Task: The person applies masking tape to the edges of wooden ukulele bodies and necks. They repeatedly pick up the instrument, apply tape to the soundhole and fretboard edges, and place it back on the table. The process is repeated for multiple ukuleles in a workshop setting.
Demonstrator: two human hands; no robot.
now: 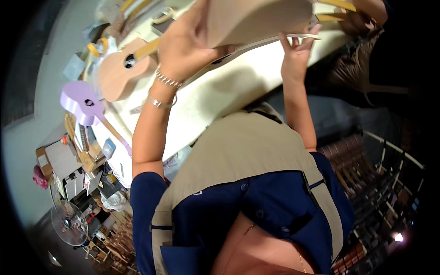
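Observation:
An unpainted wooden ukulele body (259, 20) is tilted up above the white table, cut off by the top edge of the view. A thin pale rim runs along its lower edge, and part of a dark sound hole shows beneath. Wrapped round the body's left end is my left hand (185, 43), thumb along the side, with bracelets at the wrist. My right hand (295, 59) has its fingertips closed on the rim at the right end. What lies on the body's far side is hidden.
On the white table (201, 103) at left lie another bare wooden ukulele (121, 68) and a lilac ukulele (85, 101). Yellow tape rolls (98, 47) lie behind. Another person's hand (369, 11) is at upper right. A fan (68, 222) stands lower left; wooden parts (353, 158) hang on racks at right.

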